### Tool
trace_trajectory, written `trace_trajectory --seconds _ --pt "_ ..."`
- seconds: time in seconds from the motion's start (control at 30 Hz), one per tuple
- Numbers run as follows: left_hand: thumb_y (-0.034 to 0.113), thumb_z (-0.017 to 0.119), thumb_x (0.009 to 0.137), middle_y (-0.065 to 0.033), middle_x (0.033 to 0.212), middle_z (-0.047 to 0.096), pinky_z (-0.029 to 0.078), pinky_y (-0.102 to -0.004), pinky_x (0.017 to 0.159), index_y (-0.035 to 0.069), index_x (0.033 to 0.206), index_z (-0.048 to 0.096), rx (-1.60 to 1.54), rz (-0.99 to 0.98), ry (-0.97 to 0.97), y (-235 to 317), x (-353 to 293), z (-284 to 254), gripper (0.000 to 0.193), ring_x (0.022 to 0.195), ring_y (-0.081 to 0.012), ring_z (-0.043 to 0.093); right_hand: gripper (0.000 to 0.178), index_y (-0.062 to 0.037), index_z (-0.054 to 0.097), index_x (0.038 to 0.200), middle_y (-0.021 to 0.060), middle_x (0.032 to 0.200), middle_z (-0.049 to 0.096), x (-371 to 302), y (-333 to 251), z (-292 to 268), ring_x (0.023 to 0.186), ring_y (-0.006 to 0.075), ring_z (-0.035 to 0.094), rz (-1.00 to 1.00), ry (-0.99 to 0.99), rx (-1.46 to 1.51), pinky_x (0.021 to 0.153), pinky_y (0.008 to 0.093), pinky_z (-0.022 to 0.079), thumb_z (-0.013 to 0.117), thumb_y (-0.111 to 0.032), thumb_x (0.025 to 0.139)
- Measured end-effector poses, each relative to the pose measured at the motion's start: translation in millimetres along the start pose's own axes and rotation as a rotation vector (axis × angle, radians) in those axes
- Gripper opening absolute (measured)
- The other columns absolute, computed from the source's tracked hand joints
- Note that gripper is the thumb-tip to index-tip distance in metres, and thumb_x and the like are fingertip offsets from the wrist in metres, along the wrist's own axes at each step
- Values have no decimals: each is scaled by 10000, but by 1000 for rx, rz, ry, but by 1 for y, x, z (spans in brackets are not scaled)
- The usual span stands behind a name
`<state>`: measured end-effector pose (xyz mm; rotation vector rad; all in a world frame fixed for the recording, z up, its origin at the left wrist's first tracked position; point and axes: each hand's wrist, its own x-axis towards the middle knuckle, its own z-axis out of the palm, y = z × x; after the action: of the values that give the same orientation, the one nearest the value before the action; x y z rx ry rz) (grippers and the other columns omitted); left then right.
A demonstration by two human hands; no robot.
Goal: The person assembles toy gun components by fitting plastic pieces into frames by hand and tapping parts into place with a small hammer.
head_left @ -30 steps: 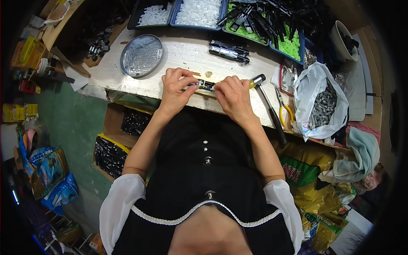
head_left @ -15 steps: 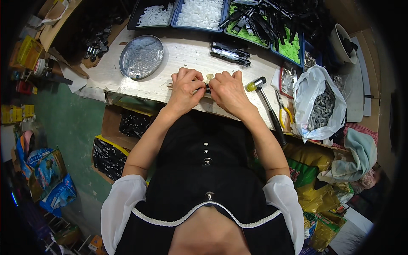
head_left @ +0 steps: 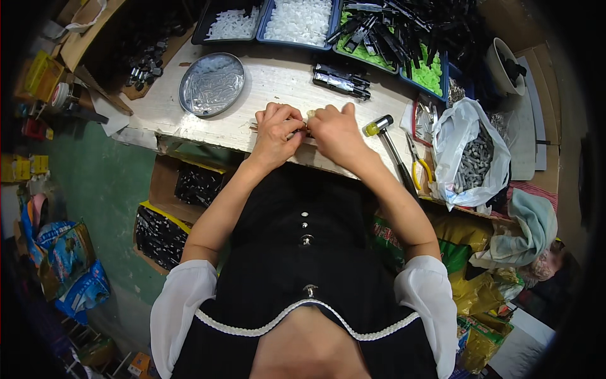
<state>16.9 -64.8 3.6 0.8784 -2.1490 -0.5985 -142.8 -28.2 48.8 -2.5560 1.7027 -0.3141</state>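
Observation:
Close together at the bench's front edge, both my hands are curled in. My left hand (head_left: 276,134) has its thumb and fingers closed on a small dark part (head_left: 307,133), most of which is covered by the fingers. Against the other end of that part, my right hand (head_left: 339,134) has its fingers bent and pressed together; whatever lies in them is hidden. A pale yellowish bit (head_left: 310,114) shows just beyond the right fingertips. Farther back lie several black, shiny elongated parts (head_left: 341,82) side by side.
On the right lie a hammer (head_left: 398,158) with a yellow-and-black head, yellow-handled pliers (head_left: 419,169) and a white bag (head_left: 449,161) of grey pieces. A round metal tin (head_left: 211,112) stands at left. Trays of white pieces (head_left: 297,22) and green pieces (head_left: 426,76) line the back.
My right hand has turned and shifted slightly left, its fingers curling closer to the left hand and covering more of the dark part. My left hand has hardly moved.

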Motion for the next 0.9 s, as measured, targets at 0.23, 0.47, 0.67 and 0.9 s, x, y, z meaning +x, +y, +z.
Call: trace_trajectory --seconds 0.23,0.47,0.67,0.9 --pt "143 668 654 17 883 544 268 -344 785 116 745 636 22 -49 -49 3 5 -5 99 917 -187 437 113 -12 613 836 81 728 584 -67 81 -35 598 161 536 308 395 363 556 267 427 650 -30 730" --pt "160 708 633 22 880 537 263 -337 809 132 821 659 83 -100 -135 10 11 -5 196 901 -177 440 81 -1 605 832 87 742 602 -175 165 -82 656 150 552 776 591 88 618 266 431 585 -57 778" --pt "151 721 632 12 860 526 265 -340 808 115 825 677 33 -111 -229 8 16 -7 202 891 -178 448 109 -41 608 830 93 747 609 -240 212 -87 670 237 572 1018 370 -143 619 342 433 592 -133 773" --pt "148 724 600 20 856 527 272 -342 793 126 759 673 98 -214 -217 16 23 -6 168 873 -182 452 283 -129 582 1015 70 1053 553 -220 212 -70 1033 289 490 1200 -84 -453 824 549 352 602 -278 775"
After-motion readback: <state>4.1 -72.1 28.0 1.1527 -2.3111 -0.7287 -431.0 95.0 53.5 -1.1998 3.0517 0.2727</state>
